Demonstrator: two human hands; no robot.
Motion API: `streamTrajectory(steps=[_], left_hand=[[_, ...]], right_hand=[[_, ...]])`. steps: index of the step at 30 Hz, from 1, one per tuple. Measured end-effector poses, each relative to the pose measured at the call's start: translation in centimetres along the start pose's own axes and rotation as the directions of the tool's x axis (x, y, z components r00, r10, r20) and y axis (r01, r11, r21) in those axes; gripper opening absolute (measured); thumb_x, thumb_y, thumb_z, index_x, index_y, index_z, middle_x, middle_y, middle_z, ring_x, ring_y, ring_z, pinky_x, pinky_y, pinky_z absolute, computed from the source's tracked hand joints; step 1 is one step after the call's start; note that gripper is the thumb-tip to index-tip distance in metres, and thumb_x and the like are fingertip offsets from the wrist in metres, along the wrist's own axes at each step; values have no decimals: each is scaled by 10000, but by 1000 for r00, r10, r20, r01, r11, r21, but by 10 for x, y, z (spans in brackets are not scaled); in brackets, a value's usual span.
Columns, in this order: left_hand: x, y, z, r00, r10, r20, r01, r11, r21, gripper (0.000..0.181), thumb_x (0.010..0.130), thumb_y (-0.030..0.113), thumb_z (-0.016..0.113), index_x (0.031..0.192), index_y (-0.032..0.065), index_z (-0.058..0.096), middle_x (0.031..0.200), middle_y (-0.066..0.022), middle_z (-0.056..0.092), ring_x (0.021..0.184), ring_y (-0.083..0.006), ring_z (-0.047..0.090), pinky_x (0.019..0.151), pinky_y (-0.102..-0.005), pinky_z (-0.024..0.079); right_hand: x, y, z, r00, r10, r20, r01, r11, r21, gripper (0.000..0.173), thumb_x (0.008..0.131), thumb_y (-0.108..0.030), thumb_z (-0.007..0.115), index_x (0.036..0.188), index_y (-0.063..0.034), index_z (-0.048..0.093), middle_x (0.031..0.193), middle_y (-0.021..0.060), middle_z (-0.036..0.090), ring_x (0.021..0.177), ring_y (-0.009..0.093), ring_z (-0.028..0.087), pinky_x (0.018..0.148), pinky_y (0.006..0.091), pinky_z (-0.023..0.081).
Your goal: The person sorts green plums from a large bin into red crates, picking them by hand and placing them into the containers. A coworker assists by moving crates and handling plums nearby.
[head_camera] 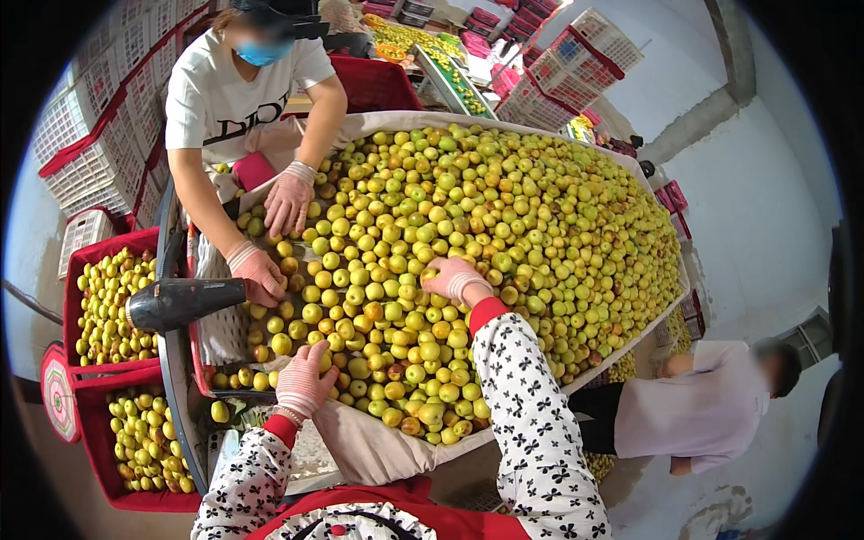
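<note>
Yellow-green jujubes (439, 233), some with brown patches, are heaped on a wide table lined with pale cloth (378, 442). My right hand (456, 279), in a pink-and-white striped glove, reaches into the middle of the heap, its fingers curled round a jujube (429, 274). At the heap's near left edge is my left hand (305, 379) in a matching glove. A jujube shows between its thumb and fingers; whether it is gripped cannot be seen. Close by, loose jujubes lie along the red-edged end (200, 337) of the table.
Opposite, a masked co-worker's gloved hands (275, 236) touch the jujubes. A black hair-dryer-like nozzle (185, 304) juts over the left end. Red-lined crates (111, 368) of jujubes stand beyond it. White plastic crates (101, 148) are stacked behind. Another person (688, 398) stands at right.
</note>
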State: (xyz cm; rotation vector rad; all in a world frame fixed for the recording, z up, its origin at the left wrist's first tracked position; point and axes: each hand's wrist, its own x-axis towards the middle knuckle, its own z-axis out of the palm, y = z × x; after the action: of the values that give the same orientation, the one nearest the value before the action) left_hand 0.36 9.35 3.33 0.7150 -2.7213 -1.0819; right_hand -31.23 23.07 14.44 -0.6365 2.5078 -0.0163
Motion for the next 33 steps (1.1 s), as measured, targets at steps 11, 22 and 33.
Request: streamTrajectory(steps=[11,22,33], left_hand=[[-3,-6,5,998,-21,-58,24,998,50,530,837,321,693,1307,130,541,1143,-150,616,987,-341,647,804,-441,542],[-3,-2,-9,998,-55,9,55,998,6,501,841,324,684,1281,125,550,1093,-158,627,971,-349,649,787,-455,546],[1,-38,1,998,48,-46,-47,999,8,377,848,204,586,1206,85,574,1077,-153,627,996,-334,621,791,-429,557]], right_hand=[[17,3,38,971,-195,-142,190,981,-46,559,733,-307,741,1224,-57,649,1361,166,492,1208,303,559,950,380,511],[-61,-77,49,868,-495,-38,-49,-162,986,450,921,-320,665,1241,-26,548,974,138,653,631,190,632,466,258,506],[-100,-393,56,360,-930,79,-376,-67,924,449,955,-309,618,1291,-35,502,1087,65,586,977,193,613,540,245,521]])
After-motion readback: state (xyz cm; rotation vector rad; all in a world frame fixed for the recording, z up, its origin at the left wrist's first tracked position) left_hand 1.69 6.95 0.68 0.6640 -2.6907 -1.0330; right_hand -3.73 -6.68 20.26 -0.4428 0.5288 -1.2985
